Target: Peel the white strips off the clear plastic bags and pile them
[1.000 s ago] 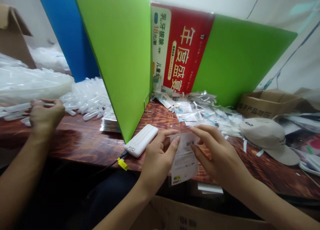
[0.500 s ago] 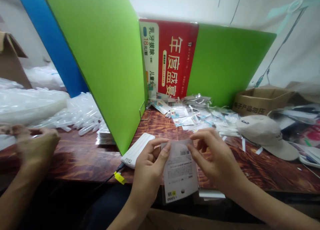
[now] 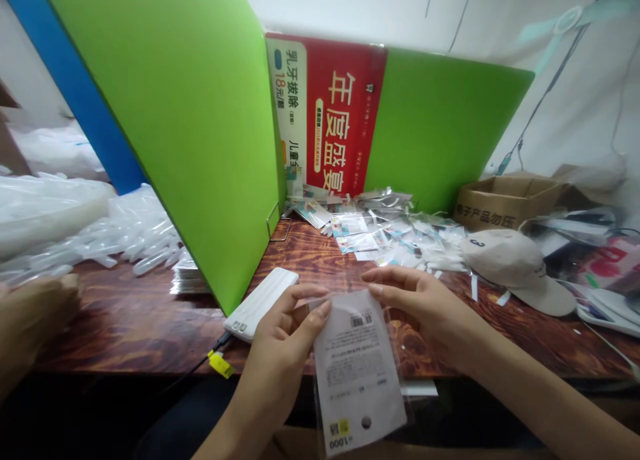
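A printed white card in a clear plastic bag [image 3: 357, 373] hangs over the table's front edge, its print upside down, with a barcode near the top and a round hole near the bottom. My left hand [image 3: 287, 340] pinches its upper left corner between thumb and fingers. At the upper right corner, my right hand [image 3: 420, 307] has thumb and fingers closed on the bag's edge. Beyond my hands lies a pile of bagged cards [image 3: 350, 225] with white strips among them. A white power bank [image 3: 263, 303] with a black cable is just left of my left hand.
Green panels [image 3: 165, 113] stand at left and back, with a red poster [image 3: 345, 113] between. To the right are a cap [image 3: 515, 267] and cardboard box [image 3: 500, 203]. Clear plastic tubes [image 3: 135, 230] and another person's hand [image 3: 40, 313] are at the left.
The bagged card has come lower and nearer, tilting slightly. Both my hands still hold its upper corners. The view has shifted right, and the other person's hand has moved toward the left edge.
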The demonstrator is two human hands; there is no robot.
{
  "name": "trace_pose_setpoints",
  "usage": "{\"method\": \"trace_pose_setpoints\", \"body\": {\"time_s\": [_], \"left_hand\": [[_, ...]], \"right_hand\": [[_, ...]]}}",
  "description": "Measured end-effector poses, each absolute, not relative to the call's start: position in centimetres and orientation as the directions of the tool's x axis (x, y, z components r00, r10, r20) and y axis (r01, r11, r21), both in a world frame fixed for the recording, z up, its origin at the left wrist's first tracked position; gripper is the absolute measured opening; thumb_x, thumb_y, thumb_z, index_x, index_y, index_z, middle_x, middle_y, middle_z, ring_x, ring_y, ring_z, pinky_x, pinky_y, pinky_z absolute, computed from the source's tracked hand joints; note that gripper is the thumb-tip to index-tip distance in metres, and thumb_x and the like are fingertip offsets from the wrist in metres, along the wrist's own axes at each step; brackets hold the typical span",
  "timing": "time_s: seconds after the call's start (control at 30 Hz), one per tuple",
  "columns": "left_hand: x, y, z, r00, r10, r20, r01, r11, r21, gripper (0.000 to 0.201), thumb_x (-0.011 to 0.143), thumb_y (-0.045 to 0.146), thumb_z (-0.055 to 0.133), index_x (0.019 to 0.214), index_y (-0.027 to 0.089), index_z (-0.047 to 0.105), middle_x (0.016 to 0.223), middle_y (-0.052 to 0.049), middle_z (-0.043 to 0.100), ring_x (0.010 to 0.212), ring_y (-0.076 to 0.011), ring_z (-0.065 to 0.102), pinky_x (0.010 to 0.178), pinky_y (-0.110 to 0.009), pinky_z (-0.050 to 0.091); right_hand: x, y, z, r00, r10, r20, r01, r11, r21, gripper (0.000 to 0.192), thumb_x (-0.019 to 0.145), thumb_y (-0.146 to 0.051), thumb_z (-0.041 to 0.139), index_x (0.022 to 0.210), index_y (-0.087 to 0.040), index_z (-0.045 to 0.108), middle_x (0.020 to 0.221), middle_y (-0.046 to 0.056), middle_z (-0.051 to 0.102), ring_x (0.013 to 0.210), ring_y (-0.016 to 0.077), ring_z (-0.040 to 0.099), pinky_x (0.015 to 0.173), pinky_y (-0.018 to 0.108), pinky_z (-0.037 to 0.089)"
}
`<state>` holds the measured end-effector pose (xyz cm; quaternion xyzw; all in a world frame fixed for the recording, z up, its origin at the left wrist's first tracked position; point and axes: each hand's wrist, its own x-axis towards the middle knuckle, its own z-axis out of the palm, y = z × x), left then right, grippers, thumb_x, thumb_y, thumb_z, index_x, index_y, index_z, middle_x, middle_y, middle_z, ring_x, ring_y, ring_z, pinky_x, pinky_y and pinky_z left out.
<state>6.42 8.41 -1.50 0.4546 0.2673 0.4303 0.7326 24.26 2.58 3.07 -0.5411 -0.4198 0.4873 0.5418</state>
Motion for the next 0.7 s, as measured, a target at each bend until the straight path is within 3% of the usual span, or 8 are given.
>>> {"method": "trace_pose_setpoints", "body": {"time_s": [0.13, 0.3, 0.47, 0.7], "left_hand": [[6.4, 8.6, -1.6, 0.507, 0.855, -0.107, -0.382, 0.335, 0.861, 0.045, 0.066, 0.035, 0.084, 0.104, 0.022, 0.064, 0.072, 0.0, 0.07, 0.06, -0.0163, 0.065, 0.046, -0.021, 0.051], [5.8, 8.9, -1.5, 0.545, 0.826, -0.145, -0.424, 0.42, 0.802, 0.027, 0.066, 0.029, 0.082, 0.089, 0.019, 0.074, 0.062, 0.0, 0.067, 0.052, -0.0122, 0.06, 0.048, -0.02, 0.051], [5.2, 8.8, -1.1, 0.533, 0.84, -0.104, -0.414, 0.367, 0.833, 0.009, 0.068, 0.026, 0.077, 0.073, 0.019, 0.076, 0.058, -0.002, 0.066, 0.05, -0.0121, 0.059, 0.047, -0.02, 0.049], [5.0, 9.1, -0.9, 0.471, 0.879, -0.08, -0.392, 0.29, 0.873, 0.01, 0.064, 0.027, 0.08, 0.062, 0.02, 0.073, 0.056, 0.0, 0.062, 0.048, -0.0117, 0.056, 0.043, -0.019, 0.047]], "right_hand": [[24.6, 2.6, 3.1, 0.18, 0.979, -0.093, -0.15, -0.066, -0.986, 0.023, 0.065, -0.031, 0.085, 0.082, -0.02, 0.074, 0.076, 0.0, 0.069, 0.066, 0.011, 0.061, 0.061, 0.022, 0.045], [25.0, 2.8, 3.1, 0.158, 0.984, -0.08, -0.22, -0.044, -0.975, 0.02, 0.061, -0.027, 0.085, 0.079, -0.02, 0.077, 0.072, 0.0, 0.07, 0.065, 0.0116, 0.061, 0.061, 0.023, 0.047], [25.1, 3.1, 3.6, 0.128, 0.991, -0.04, -0.165, -0.019, -0.986, 0.01, 0.06, -0.021, 0.078, 0.07, -0.021, 0.077, 0.067, 0.001, 0.07, 0.062, 0.0124, 0.06, 0.06, 0.025, 0.047], [24.9, 3.7, 3.7, 0.12, 0.992, -0.037, -0.161, -0.017, -0.987, 0.016, 0.059, -0.019, 0.065, 0.067, -0.022, 0.078, 0.068, 0.002, 0.071, 0.066, 0.015, 0.062, 0.066, 0.027, 0.049]]}}
